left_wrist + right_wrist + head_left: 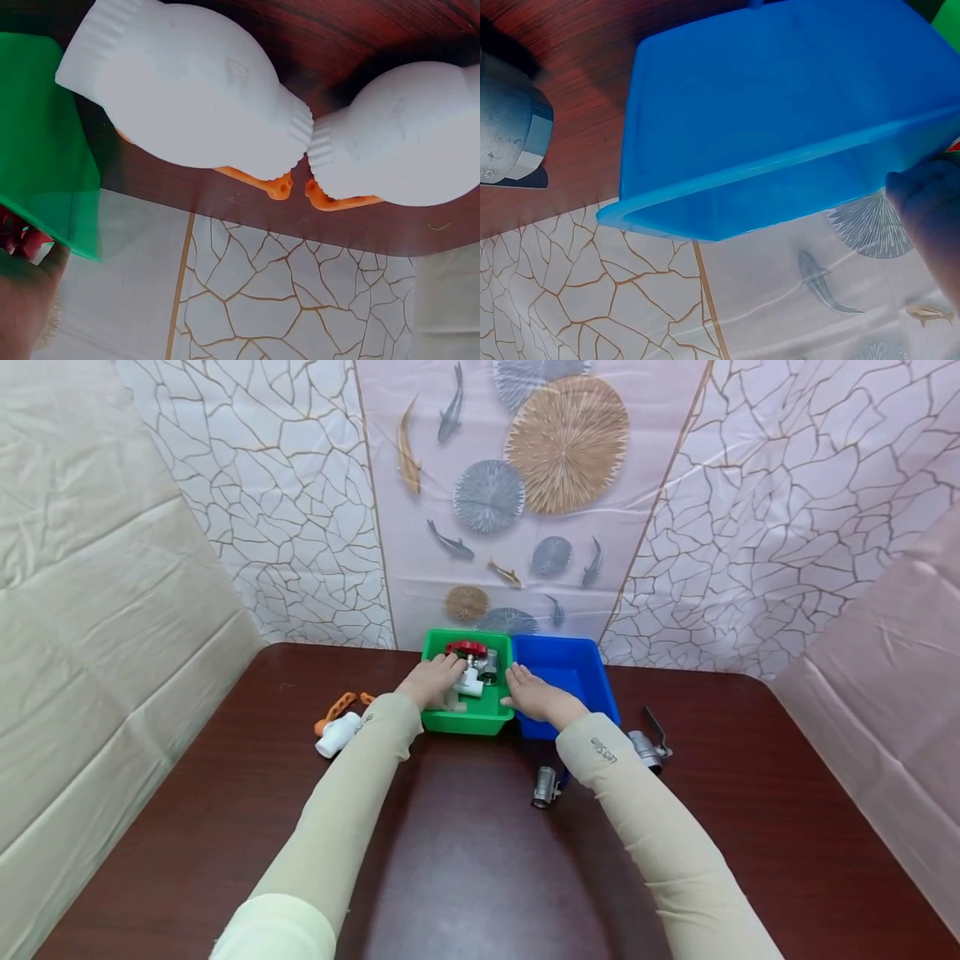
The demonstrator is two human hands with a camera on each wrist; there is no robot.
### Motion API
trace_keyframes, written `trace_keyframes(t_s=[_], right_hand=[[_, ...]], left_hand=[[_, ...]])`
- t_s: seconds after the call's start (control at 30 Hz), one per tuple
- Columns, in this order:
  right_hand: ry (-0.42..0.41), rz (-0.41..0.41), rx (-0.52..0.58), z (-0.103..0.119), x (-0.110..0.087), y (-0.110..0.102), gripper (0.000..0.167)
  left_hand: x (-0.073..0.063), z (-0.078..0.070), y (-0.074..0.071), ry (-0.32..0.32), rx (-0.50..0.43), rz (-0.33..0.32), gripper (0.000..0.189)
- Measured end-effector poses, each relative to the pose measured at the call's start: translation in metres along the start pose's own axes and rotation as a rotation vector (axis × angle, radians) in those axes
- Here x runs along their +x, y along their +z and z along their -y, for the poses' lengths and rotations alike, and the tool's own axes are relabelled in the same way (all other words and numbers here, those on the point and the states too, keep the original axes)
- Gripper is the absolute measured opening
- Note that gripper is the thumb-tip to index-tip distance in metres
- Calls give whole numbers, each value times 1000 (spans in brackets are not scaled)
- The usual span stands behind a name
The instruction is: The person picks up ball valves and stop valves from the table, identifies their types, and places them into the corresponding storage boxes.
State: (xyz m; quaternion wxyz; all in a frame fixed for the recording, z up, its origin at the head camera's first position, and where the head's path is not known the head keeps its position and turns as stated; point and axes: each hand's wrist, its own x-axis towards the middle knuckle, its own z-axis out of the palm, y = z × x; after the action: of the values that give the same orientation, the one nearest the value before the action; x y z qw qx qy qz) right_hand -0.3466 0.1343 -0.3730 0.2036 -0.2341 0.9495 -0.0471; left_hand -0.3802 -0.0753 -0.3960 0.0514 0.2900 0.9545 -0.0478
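My left hand [435, 681] reaches over the left side of a green bin [468, 724], its fingers extended beside a white valve with a red handle [467, 648]. The thumb is blurred and the fingertips are partly hidden. Behind the white body lies a grey metal valve [491, 663]. In the left wrist view, the hand's edge shows at the green rim with red behind it. My right hand [542, 695] lies with straight fingers over the rim where the green bin meets a blue bin [609, 697]. Nothing shows in its grasp.
White valves [339, 734] with orange handles [343, 702] lie left of the bins; the left wrist view shows two white bodies [195, 82]. A small metal valve [545, 787] lies in front of the blue bin. Another, with a dark lever [654, 727], lies to its right.
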Motion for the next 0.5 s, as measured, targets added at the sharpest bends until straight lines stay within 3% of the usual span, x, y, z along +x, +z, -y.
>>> trace_keyframes(t_s=[0.17, 0.5], right_hand=[[2, -4, 4, 1, 0, -1, 65], [-6, -25, 18, -1, 1, 2, 64]], left_hand=[[-1, -1, 2, -9, 14, -7, 73], [0, -7, -3, -48, 90, 65, 74]])
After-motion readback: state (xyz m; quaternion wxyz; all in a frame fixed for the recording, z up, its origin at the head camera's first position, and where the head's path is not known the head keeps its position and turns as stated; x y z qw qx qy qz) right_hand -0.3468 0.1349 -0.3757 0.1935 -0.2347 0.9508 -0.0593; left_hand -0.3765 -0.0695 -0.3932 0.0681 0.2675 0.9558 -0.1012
